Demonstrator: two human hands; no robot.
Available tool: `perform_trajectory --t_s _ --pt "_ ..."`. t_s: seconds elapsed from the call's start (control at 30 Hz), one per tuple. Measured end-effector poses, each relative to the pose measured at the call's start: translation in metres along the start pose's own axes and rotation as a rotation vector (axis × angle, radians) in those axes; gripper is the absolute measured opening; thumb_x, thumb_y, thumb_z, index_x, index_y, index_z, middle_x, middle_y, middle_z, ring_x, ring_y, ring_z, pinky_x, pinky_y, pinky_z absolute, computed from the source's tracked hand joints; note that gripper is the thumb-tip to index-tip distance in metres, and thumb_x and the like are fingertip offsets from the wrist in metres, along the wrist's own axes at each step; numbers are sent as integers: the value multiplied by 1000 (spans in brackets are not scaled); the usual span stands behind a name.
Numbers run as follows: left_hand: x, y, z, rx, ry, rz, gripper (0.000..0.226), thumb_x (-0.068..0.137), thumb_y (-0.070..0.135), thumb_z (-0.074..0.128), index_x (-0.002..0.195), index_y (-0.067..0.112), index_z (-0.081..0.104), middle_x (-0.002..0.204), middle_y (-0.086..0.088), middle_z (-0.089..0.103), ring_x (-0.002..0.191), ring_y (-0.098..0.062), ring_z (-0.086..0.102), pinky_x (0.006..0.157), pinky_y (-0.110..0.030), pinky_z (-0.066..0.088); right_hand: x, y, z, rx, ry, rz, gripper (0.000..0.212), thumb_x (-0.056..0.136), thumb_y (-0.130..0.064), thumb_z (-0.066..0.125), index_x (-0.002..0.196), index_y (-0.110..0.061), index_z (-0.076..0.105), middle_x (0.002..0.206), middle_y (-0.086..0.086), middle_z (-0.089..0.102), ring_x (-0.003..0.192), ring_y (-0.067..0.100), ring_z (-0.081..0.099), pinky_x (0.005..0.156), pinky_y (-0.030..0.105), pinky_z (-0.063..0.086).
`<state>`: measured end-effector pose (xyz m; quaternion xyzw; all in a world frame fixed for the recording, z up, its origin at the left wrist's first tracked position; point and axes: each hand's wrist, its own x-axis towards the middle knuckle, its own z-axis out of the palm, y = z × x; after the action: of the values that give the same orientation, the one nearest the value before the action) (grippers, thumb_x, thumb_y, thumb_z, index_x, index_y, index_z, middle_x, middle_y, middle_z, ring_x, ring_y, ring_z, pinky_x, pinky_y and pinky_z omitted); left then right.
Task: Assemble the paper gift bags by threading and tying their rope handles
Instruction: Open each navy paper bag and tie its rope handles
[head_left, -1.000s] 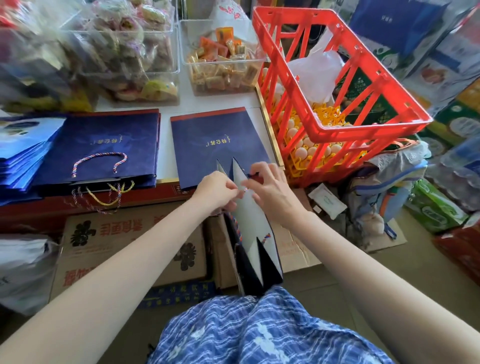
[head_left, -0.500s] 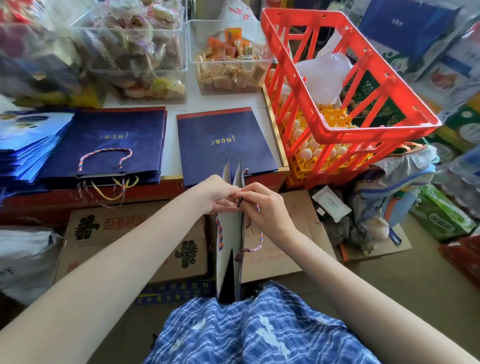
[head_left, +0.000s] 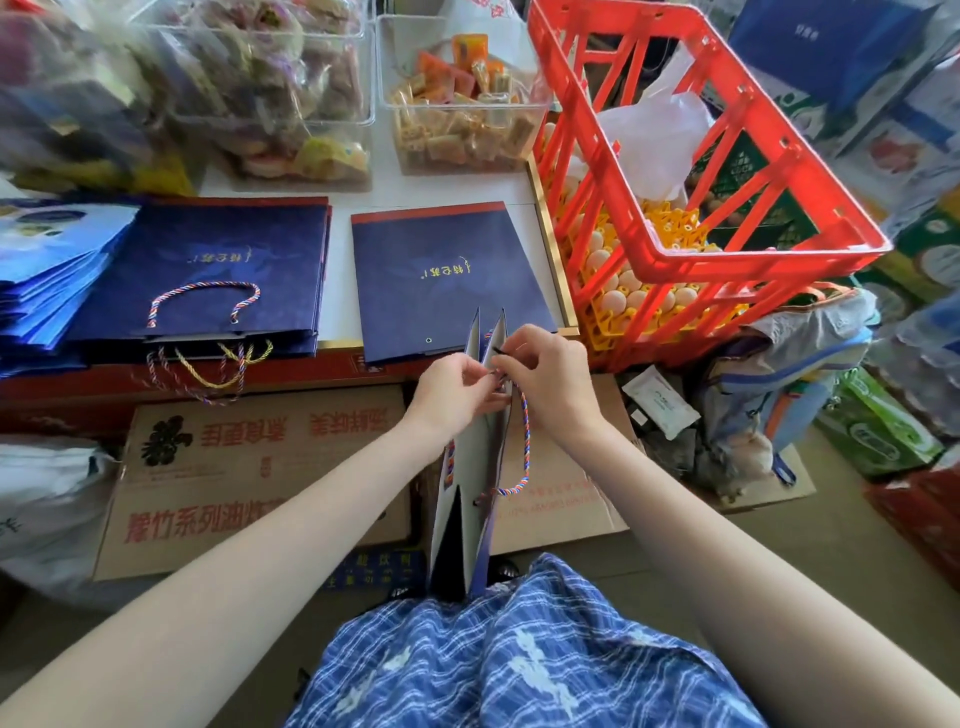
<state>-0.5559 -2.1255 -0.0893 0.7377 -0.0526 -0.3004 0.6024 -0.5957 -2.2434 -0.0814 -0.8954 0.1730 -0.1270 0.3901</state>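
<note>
A navy paper gift bag (head_left: 465, 499) stands folded on my lap, its white inside showing and its top edge away from me. My left hand (head_left: 452, 395) pinches the bag's upper edge. My right hand (head_left: 545, 379) pinches the dark tip of a red-white-blue rope handle (head_left: 524, 452) at that edge; the rope hangs in a loop down the bag's right side. A flat navy bag (head_left: 441, 275) with an empty eyelet lies on the table just beyond. A stack of navy bags with handles (head_left: 218, 270) lies to its left.
A red plastic crate (head_left: 696, 171) holding egg trays stands at the right. Clear tubs of snacks (head_left: 457, 104) sit at the back of the table. Light-blue bags (head_left: 47, 260) are piled at far left. Cardboard boxes (head_left: 249, 478) lie under the table edge.
The bag has been turned edge-on and closed from its spread position. My right hand has drawn the rope out so that a loop hangs beside the bag. Both hands stay at the top edge.
</note>
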Motion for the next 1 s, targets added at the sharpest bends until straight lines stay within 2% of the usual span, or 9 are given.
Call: perform_trajectory --t_s 0.1,0.23,0.37,0.5,0.6,0.7,0.87,0.93,1.0 --pt "-1 -7 -3 380 -21 250 14 94 9 51 83 16 47 83 0 63 71 -10 68 75 -33 56 7 1 -2 -237 -113 -113 11 84 -11 63 86 -5 72 80 15 70 79 33 62 72 35 46" --pt "1 -13 -2 581 -18 338 5 91 27 45 91 22 45 90 -9 69 79 -32 67 74 -45 53 18 -1 -1 -612 -363 -142 19 88 -10 52 94 -8 70 88 16 65 85 35 60 67 31 41" --pt "6 -12 -4 584 84 346 5 94 15 49 91 11 50 84 -10 71 81 -32 66 77 -45 51 19 1 -3 -518 -450 -193 18 85 -4 49 81 -3 67 80 23 62 73 32 50 63 36 37" --pt "11 -7 -7 375 99 243 11 93 5 51 84 11 53 86 -15 71 73 -23 70 77 -39 56 16 3 -5 -309 -347 -238 20 82 2 53 83 -2 73 78 19 69 75 34 61 68 37 44" --pt "16 -1 -14 94 -46 95 11 92 -6 49 91 -2 60 86 -18 66 59 -7 66 71 -22 57 12 5 -8 -155 -270 -141 22 82 6 57 92 -3 74 87 13 73 77 17 63 69 15 41" --pt "19 1 -21 58 -140 76 14 90 -7 51 101 -10 60 78 -8 63 57 1 64 67 -14 55 12 8 -6 -62 -247 -83 20 82 5 59 99 -1 66 90 10 73 81 24 68 71 14 43" --pt "16 -1 -23 9 -123 37 5 89 -1 58 90 2 61 76 -9 62 62 -7 63 66 -16 55 10 9 -3 -69 -312 -162 23 82 5 57 105 0 56 91 10 72 86 26 66 78 26 45" --pt "17 -2 -24 -49 -102 1 7 88 0 59 84 5 61 76 -11 63 61 -10 64 63 -18 56 9 8 -6 6 -387 -138 28 81 2 65 106 -1 54 91 6 70 81 19 66 78 22 50" --pt "15 -2 -25 -87 -93 -22 7 87 1 62 82 7 60 79 -13 63 65 -16 65 64 -21 57 8 8 -5 40 -408 -117 35 77 -3 73 106 -2 53 86 -1 66 72 7 63 74 11 50"
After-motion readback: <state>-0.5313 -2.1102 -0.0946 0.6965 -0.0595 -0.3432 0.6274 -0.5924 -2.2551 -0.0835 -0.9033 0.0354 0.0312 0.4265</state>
